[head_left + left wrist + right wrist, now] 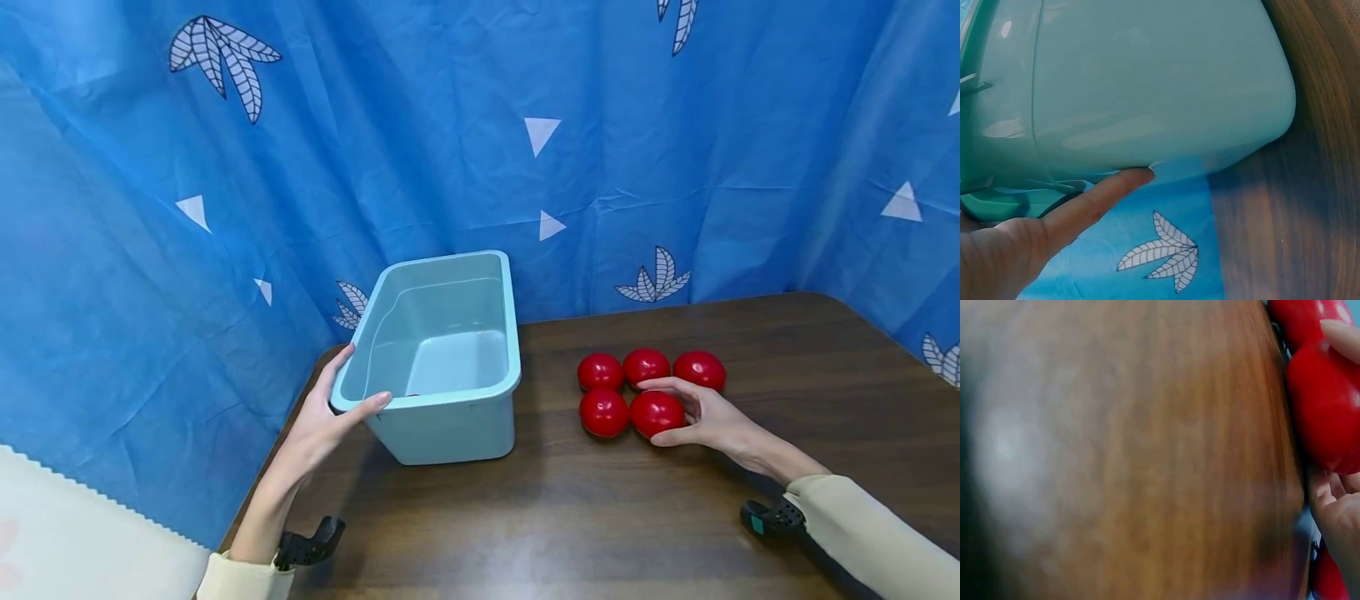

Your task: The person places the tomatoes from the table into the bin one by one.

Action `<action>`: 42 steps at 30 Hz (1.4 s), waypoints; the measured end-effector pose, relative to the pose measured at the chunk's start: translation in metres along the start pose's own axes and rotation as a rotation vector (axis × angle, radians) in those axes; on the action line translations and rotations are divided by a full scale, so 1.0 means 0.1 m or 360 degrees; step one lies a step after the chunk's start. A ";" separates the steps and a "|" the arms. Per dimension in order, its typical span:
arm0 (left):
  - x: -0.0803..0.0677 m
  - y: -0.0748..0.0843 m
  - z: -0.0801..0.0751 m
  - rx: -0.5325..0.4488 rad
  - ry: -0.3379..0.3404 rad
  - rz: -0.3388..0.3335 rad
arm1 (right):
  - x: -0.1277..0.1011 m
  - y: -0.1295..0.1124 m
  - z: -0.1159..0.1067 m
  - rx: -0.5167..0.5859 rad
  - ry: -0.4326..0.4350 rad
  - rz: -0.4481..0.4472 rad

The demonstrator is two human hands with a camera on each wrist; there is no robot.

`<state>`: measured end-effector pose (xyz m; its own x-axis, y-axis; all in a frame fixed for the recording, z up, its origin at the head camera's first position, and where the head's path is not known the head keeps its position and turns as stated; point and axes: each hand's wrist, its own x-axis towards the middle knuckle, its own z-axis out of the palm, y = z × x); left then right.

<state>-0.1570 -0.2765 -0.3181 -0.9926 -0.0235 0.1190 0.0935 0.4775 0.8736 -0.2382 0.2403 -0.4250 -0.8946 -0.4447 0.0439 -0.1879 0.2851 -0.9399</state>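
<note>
A pale teal plastic bin (450, 417) stands on the dark wooden table (600, 517), left of centre. My left hand (360, 379) grips its near left corner, thumb over the front rim and fingers along the left side. In the left wrist view one finger (1097, 200) lies against the bin wall (1147, 81). Several red balls sit in a cluster to the right. My right hand (655, 412) curls round the near right ball (647, 418), fingers on top and thumb below. The right wrist view shows that ball (1325, 406) against my palm.
The other red balls (600, 372) (646, 367) (699, 370) (603, 412) touch one another just beyond and left of the held one. A blue patterned curtain (525, 167) closes off the back and sides. A red speck shows inside the bin behind its front rim.
</note>
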 end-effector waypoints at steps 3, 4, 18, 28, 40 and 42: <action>-0.01 0.00 0.00 -0.0005 0.0000 -0.0005 | 0.00 0.00 0.02 -0.0027 0.0019 0.0023; -0.01 0.00 0.00 -0.0005 -0.0004 -0.0006 | 0.00 0.00 0.02 -0.0024 0.0030 0.0035; -0.01 -0.03 -0.02 0.0015 0.0018 -0.0022 | 0.02 -0.05 -0.04 0.0196 0.0118 0.0149; 0.00 0.00 0.00 0.0005 0.0019 -0.0030 | 0.05 -0.27 -0.16 0.0290 0.0172 0.0098; 0.03 -0.03 0.01 0.0014 0.0033 -0.0025 | 0.28 -0.73 -0.12 0.0317 0.0197 0.0050; 0.04 -0.03 0.01 0.0016 0.0027 -0.0028 | 0.34 -0.83 -0.07 0.0317 0.0192 0.0030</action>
<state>-0.1611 -0.2774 -0.3209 -0.9926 -0.0470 0.1120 0.0753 0.4857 0.8709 -0.2556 0.2077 -0.3429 -0.9415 -0.3326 0.0550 -0.0978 0.1135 -0.9887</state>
